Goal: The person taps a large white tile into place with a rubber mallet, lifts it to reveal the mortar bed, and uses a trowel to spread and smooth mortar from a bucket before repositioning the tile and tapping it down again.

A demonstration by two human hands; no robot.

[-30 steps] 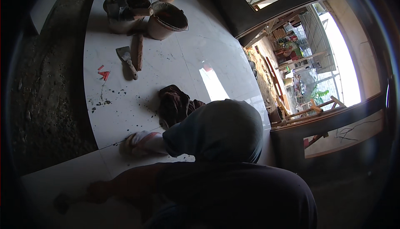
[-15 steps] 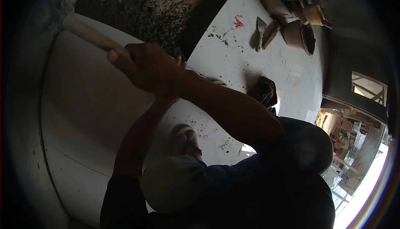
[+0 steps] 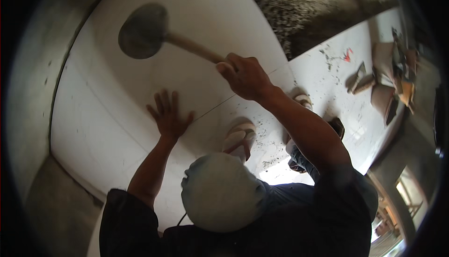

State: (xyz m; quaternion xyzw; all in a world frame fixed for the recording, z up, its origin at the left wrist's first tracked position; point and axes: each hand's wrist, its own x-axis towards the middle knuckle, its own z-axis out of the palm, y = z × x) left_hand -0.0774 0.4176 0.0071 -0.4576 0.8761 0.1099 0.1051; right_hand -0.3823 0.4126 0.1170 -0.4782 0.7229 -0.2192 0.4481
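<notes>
My right hand point(image 3: 248, 77) is closed round the wooden handle of a rubber mallet point(image 3: 144, 31). Its big dark round head hangs over the large white floor tile point(image 3: 206, 9); whether it touches the tile I cannot tell. To the lower left of the mallet, my left hand point(image 3: 169, 118) has its fingers spread, palm down at the tile, slightly blurred. A thin joint line point(image 3: 216, 105) runs between this tile and the ones nearer my feet. My bent knee point(image 3: 222, 191) is below, and a sandalled foot point(image 3: 241, 137) rests on the tiles.
Beyond the tile edge lies a dark bed of rough mortar point(image 3: 304, 9). At the right are red plastic pieces point(image 3: 347, 55), a trowel point(image 3: 360, 72), a bucket lying on its side point(image 3: 382, 100) and other clutter. A bare wall point(image 3: 32, 84) borders the left.
My hands, crossed before, are now apart, the left one spread at the tile. The view has shifted left, and the mallet head now shows over the tile instead of near the wall.
</notes>
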